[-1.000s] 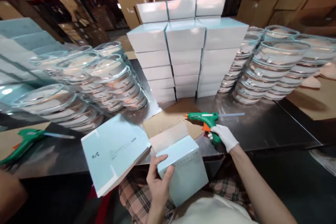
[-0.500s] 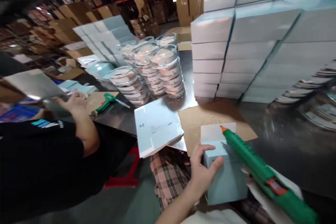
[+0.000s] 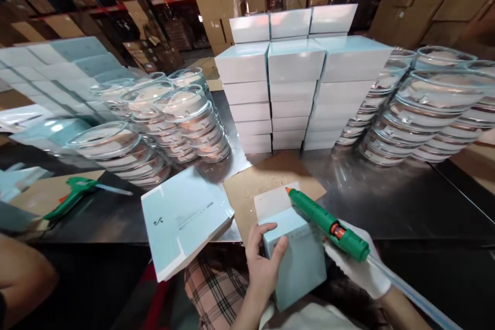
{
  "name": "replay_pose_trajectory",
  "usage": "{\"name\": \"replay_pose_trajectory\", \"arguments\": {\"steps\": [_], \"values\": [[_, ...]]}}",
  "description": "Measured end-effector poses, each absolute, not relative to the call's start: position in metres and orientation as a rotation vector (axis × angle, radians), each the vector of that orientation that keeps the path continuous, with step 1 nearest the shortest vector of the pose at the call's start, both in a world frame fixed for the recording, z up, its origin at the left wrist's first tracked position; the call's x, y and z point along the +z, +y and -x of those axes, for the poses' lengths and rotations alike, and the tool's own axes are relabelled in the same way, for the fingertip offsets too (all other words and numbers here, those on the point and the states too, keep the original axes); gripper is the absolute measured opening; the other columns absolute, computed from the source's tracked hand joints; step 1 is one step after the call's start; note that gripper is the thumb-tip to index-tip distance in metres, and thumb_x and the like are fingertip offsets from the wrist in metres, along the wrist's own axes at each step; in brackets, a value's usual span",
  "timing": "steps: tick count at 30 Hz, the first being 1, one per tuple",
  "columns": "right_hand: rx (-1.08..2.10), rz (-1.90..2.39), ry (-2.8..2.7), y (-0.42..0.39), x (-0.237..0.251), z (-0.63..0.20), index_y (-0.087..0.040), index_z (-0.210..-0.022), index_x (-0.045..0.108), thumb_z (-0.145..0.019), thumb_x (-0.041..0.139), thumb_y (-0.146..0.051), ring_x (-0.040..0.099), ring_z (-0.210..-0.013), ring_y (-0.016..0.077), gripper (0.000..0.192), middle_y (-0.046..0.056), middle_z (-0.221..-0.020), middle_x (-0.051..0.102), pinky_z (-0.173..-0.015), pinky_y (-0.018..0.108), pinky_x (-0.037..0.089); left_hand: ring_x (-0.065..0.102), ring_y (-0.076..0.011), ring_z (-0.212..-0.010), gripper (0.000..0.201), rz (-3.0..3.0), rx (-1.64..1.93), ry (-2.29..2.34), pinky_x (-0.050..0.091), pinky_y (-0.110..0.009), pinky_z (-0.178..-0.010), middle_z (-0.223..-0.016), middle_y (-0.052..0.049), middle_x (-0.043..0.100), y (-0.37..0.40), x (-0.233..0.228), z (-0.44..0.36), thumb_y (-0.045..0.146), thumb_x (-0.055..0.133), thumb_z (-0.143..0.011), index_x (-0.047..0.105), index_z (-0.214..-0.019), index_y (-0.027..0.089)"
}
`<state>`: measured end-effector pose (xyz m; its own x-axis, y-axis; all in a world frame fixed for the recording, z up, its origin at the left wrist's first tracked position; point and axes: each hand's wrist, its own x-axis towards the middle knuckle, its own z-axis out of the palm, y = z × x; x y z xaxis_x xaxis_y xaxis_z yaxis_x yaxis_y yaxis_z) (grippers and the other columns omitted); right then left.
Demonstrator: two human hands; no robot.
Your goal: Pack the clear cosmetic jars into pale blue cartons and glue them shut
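Observation:
My left hand grips the near left part of a light blue box, thumb and fingers curled over its edges. The box's pale flap stands out at the far side, above a brown cardboard sheet. In my gloved right hand is a green hot glue gun, a glue stick trailing from its back end. Its orange nozzle is at the flap's right edge; whether it touches cannot be seen. Left of the sheet lies a flat light blue box with a handwritten mark.
White boxes are stacked behind the cardboard. Stacks of clear round containers stand left and right. A second green glue gun lies at the left, near a co-worker's arm. Shelves with cartons fill the background.
My view has swung right, so the workbench and boxes appear further left. The glue gun's body looks more level, its nozzle still by the flap. The co-worker's hand has left the view.

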<state>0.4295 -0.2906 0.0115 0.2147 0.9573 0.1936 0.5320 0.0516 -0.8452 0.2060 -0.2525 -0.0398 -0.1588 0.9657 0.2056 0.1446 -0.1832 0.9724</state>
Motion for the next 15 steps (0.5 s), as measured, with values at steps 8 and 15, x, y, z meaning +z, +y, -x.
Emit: {"name": "replay_pose_trajectory", "arguments": {"steps": [8,15], "values": [[1.227,1.625,-0.712,-0.225,-0.002,-0.453,-0.020,-0.094,0.074,-0.080,0.069,-0.048,0.058,-0.046,0.0130,0.032,0.007,-0.088,0.080,-0.040,0.025,0.045,0.067,-0.0262,-0.098,0.045,-1.202,1.391,1.305,0.050,-0.034,-0.089,-0.100,-0.006,0.071,-0.246,-0.042,-0.203,0.061,0.082,-0.077,0.076,-0.096,0.022],[1.291,1.741,-0.793,-0.190,-0.006,-0.465,-0.016,-0.073,0.070,-0.083,0.073,-0.055,0.066,-0.052,0.0215,0.041,0.009,-0.057,0.069,-0.051,0.030,0.054,0.067,-0.0258,-0.088,0.050,-1.121,1.387,1.258,0.052,-0.033,-0.079,-0.093,-0.005,0.069,-0.248,-0.034,-0.190,0.066,0.083,-0.071,0.073,-0.092,0.021]]}}
